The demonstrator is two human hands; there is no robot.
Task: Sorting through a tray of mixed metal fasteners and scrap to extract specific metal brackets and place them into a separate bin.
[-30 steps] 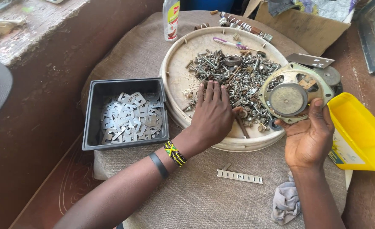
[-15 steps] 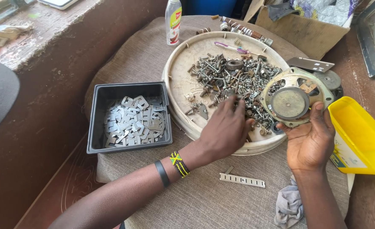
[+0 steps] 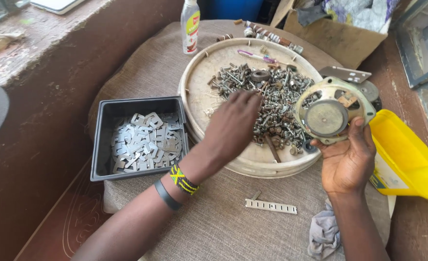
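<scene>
The person's left hand reaches over a round cream tray, fingers bent downward onto a heap of screws, bolts and nuts that fills the tray's middle; whether the fingers have closed on a piece cannot be told, since the back of the hand hides them. The wrist carries a dark band and a yellow, green and black woven bracelet. The right hand is closed on the lower rim of a small round speaker, held tilted over the tray's right edge, its back facing up. Just left of the tray stands a black square bin holding flat grey metal stampings. A yellow plastic container lies at the far right of the cloth-covered table. Near the table's front edge lie a pale slotted strip and a grey rag. Beyond the tray stand a small white bottle and a cardboard box.
</scene>
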